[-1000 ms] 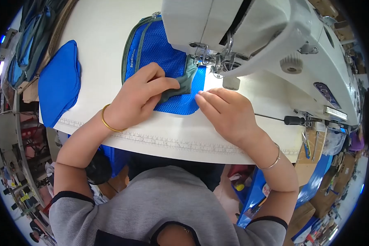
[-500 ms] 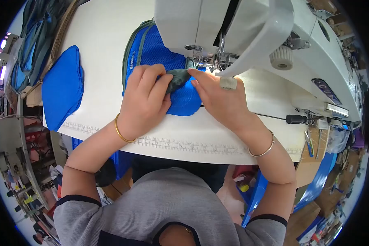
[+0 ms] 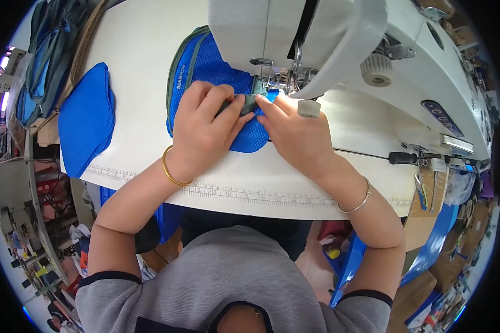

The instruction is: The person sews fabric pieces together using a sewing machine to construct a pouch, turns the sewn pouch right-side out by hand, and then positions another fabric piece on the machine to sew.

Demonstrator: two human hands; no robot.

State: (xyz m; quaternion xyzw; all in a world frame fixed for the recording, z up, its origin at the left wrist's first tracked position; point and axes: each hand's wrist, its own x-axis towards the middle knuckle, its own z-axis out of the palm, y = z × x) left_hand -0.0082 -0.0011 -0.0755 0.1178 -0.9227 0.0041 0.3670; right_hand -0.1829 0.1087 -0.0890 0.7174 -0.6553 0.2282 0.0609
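Observation:
A blue mesh fabric piece with dark green edging and the print BENSIMON lies on the sewing table, partly under the sewing machine. A dark green fabric strip runs along it towards the presser foot. My left hand is closed, with thumb and fingers pinching this strip. My right hand is closed too, its fingertips on the strip and the blue fabric just in front of the foot. What lies under the palms is hidden.
A stack of blue fabric pieces lies on the left of the table. Green and blue pieces hang at the far left. A black-handled screwdriver and small snips lie at the right. A printed ruler follows the front edge.
My left hand has moved slightly right and closer to my right hand. The green strip now lies flatter, with less of it showing between my hands. The blue fabric has shifted slightly towards the machine.

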